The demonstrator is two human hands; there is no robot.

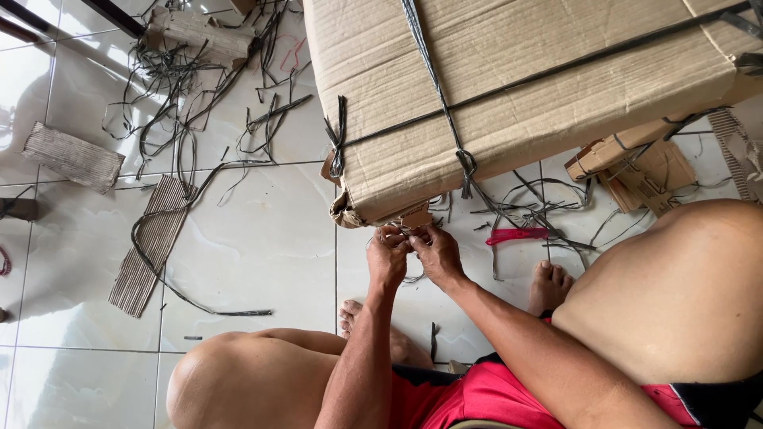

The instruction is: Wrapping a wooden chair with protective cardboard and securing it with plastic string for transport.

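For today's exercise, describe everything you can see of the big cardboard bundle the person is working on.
The cardboard bundle is a thick, tan stack of corrugated sheets, bound by dark plastic straps that cross over its top and are knotted at the near edge. It rests on the white tiled floor, running out of view at the top and right. Its near corner is crumpled and torn. The left hand and right hand meet just below that corner, fingers pinching at the edge there.

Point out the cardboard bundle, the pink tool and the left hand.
cardboard bundle (493, 87): head view, top face.
pink tool (517, 235): head view, handle middle.
left hand (387, 256): head view, back of hand.
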